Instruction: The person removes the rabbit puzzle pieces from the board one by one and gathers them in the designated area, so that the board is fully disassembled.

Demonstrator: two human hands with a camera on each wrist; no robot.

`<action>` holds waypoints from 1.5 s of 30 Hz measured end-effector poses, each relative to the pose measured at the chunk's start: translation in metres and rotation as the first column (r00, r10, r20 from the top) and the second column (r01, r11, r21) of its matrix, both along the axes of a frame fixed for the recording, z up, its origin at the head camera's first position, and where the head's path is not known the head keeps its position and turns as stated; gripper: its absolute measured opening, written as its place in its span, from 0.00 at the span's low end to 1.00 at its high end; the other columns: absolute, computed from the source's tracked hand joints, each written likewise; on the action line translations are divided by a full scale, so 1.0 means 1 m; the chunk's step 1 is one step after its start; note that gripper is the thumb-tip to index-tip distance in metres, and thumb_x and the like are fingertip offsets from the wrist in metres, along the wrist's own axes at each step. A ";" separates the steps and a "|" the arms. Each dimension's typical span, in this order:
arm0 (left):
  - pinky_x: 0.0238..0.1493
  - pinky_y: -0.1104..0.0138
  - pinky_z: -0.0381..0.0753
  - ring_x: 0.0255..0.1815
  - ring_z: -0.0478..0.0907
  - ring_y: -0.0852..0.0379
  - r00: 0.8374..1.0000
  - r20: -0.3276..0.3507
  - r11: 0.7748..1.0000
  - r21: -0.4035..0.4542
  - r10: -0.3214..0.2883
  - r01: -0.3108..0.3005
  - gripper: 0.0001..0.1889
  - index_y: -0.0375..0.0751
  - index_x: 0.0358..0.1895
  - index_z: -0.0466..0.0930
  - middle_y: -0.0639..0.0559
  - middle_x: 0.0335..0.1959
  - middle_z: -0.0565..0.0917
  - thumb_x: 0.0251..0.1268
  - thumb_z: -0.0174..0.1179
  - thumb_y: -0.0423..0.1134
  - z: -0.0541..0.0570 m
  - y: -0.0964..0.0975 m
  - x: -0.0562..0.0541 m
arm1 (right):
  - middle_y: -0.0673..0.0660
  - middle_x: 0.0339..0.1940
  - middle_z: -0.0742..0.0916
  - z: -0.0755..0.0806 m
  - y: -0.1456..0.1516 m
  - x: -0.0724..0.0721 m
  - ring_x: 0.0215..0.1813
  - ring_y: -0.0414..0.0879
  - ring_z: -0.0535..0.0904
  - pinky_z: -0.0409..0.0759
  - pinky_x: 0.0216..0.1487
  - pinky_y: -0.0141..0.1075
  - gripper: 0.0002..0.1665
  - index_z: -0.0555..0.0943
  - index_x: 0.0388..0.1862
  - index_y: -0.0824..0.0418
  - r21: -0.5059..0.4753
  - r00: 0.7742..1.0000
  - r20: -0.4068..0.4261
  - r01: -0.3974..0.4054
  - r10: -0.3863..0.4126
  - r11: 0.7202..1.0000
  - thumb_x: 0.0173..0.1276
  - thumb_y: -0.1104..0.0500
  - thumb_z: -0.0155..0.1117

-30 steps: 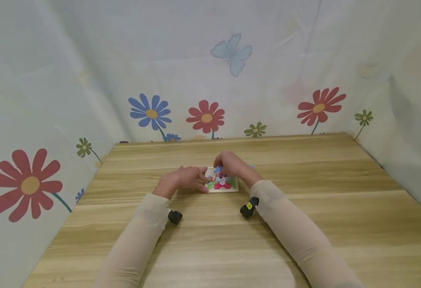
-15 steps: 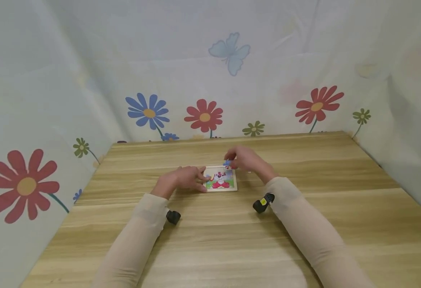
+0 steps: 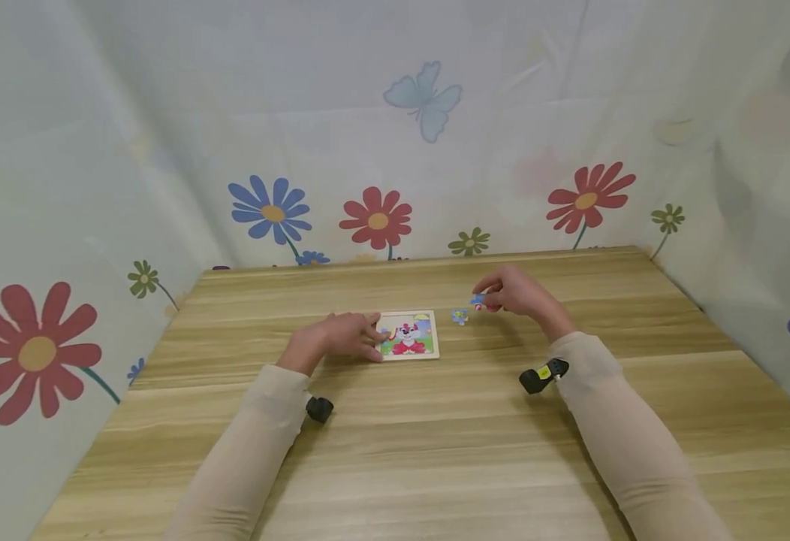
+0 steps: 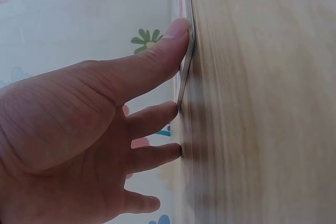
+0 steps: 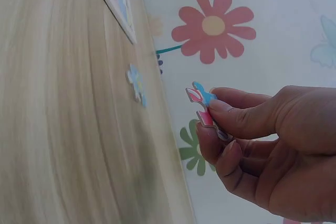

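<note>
A small jigsaw puzzle board (image 3: 410,358) with a pale frame and a cartoon animal picture lies on the table. My left hand (image 3: 349,335) rests at its left side, fingers over the picture and thumb at the near edge. In the left wrist view the thumb (image 4: 152,61) lies along the board's edge, with its fingers spread. To the right of the board, my right hand (image 3: 518,291) pinches a blue and pink puzzle piece (image 5: 206,109) between thumb and fingers, above the table. A loose blue puzzle piece (image 3: 459,316) with a yellow patch lies between board and right hand.
The wood-grain table (image 3: 395,451) runs back to a pale curtain (image 3: 300,113) printed with flowers and a butterfly. Black wrist cameras sit on both sleeves, the left camera (image 3: 319,409) and the right camera (image 3: 542,376).
My right hand has moved from over the board to the right, lifting the blue and pink puzzle piece away. The loose piece shows fully now. The left hand has stayed on the board.
</note>
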State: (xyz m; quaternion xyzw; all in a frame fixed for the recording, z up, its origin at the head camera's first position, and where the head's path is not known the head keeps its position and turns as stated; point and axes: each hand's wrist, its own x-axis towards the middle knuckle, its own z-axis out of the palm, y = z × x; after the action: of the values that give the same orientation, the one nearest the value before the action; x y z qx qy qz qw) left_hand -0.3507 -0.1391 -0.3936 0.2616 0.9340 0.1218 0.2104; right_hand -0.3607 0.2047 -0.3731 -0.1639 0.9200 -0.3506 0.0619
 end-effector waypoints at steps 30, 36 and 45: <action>0.73 0.34 0.40 0.80 0.50 0.43 1.000 -0.008 1.000 -0.017 -0.001 0.000 0.29 0.57 0.68 0.75 0.49 0.80 0.55 0.64 0.67 0.55 0.000 0.001 0.000 | 0.62 0.36 0.89 -0.033 -0.007 -0.022 0.31 0.43 0.76 0.73 0.32 0.30 0.08 0.86 0.40 0.73 0.126 0.999 0.006 0.049 -0.050 0.991 0.62 0.71 0.68; 0.73 0.34 0.39 0.80 0.49 0.44 1.000 -0.009 1.000 -0.014 0.002 -0.002 0.29 0.57 0.68 0.75 0.49 0.80 0.55 0.64 0.67 0.55 -0.001 0.001 -0.001 | 0.60 0.34 0.89 -0.033 -0.007 -0.025 0.31 0.43 0.77 0.74 0.33 0.30 0.06 0.86 0.39 0.72 0.118 0.999 0.004 0.046 -0.047 0.992 0.63 0.70 0.69; 0.73 0.35 0.40 0.80 0.49 0.44 1.000 -0.008 1.000 -0.020 0.004 -0.004 0.29 0.57 0.69 0.74 0.49 0.80 0.54 0.64 0.67 0.54 -0.001 0.002 0.000 | 0.71 0.52 0.85 -0.017 -0.007 -0.017 0.51 0.58 0.79 0.78 0.53 0.49 0.19 0.82 0.52 0.73 0.190 0.999 -0.020 0.033 -0.030 0.981 0.66 0.72 0.52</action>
State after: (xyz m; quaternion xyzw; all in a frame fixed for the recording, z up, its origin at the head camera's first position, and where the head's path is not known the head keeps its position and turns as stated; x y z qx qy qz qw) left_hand -0.3502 -0.1372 -0.3942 0.2582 0.9366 0.1118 0.2091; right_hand -0.3776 0.1979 -0.3898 -0.1456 0.9522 -0.2609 0.0640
